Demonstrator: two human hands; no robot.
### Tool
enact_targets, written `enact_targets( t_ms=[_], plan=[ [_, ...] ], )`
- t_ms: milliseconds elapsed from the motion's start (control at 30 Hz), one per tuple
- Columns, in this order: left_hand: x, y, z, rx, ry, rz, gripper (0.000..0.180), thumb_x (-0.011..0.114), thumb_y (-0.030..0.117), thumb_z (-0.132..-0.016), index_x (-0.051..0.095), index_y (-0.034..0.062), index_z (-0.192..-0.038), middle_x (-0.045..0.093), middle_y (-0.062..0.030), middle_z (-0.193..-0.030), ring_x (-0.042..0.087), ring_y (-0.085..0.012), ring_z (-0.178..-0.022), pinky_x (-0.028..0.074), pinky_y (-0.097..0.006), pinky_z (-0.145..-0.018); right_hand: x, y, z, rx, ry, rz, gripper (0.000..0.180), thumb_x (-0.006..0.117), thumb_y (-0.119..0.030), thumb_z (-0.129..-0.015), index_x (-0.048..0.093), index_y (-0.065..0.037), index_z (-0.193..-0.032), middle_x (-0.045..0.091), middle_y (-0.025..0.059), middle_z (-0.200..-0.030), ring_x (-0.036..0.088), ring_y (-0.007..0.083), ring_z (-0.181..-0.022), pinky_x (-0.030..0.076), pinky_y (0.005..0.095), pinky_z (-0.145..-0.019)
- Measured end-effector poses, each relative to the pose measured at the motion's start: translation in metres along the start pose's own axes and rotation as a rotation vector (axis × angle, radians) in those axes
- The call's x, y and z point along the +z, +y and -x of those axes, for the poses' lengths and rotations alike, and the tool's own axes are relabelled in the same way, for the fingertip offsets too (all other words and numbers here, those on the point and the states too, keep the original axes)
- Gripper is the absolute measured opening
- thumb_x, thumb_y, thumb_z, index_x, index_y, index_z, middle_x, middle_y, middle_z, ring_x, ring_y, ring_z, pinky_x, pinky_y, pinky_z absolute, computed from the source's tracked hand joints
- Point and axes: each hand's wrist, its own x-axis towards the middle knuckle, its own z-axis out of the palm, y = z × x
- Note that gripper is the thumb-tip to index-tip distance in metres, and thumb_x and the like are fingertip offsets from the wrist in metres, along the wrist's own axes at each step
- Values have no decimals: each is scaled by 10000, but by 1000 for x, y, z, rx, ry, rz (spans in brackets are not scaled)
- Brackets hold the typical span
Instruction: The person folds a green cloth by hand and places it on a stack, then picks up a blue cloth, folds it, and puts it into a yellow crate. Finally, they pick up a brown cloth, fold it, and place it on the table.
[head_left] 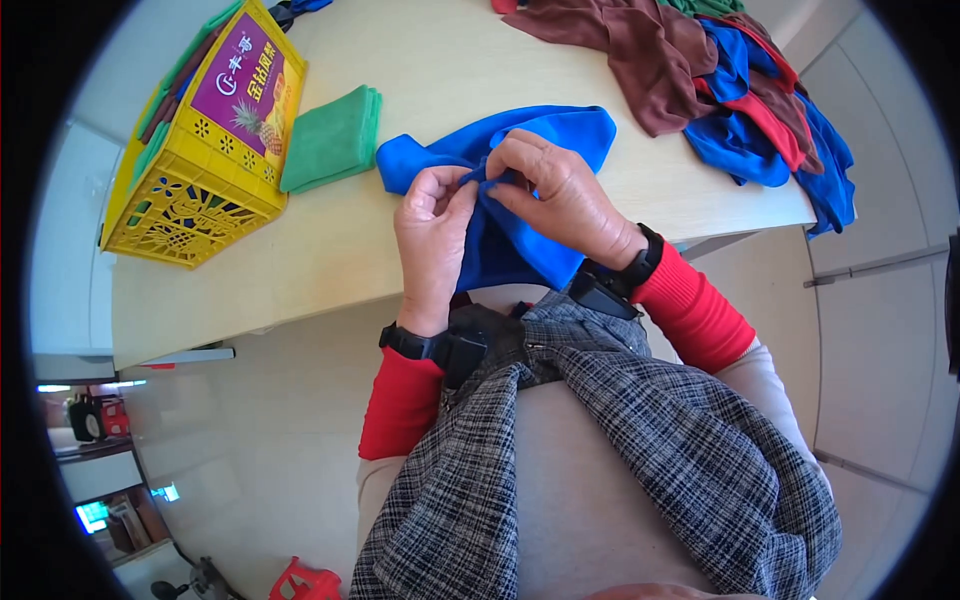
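A crumpled blue cloth (560,125) lies at the near edge of the table, part of it hanging toward my lap. My left hand (436,225) pinches a gathered bit of it between thumb and fingertips. Right beside it, my right hand (560,195) pinches the same gathered spot, so the fingertips of both hands almost meet. A stack of folded green cloths (333,140) sits just left of the blue cloth, apart from my hands.
On the pale wooden table (440,50), a yellow plastic crate (215,165) holding cloths stands at the left. At the right, a loose heap of brown cloth (640,60), red and blue cloths spills over the table's edge. A red plastic stool (305,582) is on the floor.
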Motion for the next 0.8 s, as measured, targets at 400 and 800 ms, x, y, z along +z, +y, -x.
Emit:
enact_targets(
  t_ms=[400,800],
  plan=[
    [4,6,6,70,-36,-219,96,643,-12,-954,691,-11,-1037,683,-6,-937,587,-65,-842,486,-221,-762,-1,2,-1,-71,1,64,273,694,34,-829,606,-41,-1077,606,95,-967,637,236,-786,525,323,-694],
    [7,14,10,595,105,-736,66,694,-2,-868,666,12,-926,664,-88,-876,647,-255,-791,532,-333,-738,0,28,-20,-150,-185,137,190,634,-108,-889,658,-13,-1052,684,173,-960,663,397,-895,550,447,-764]
  ],
)
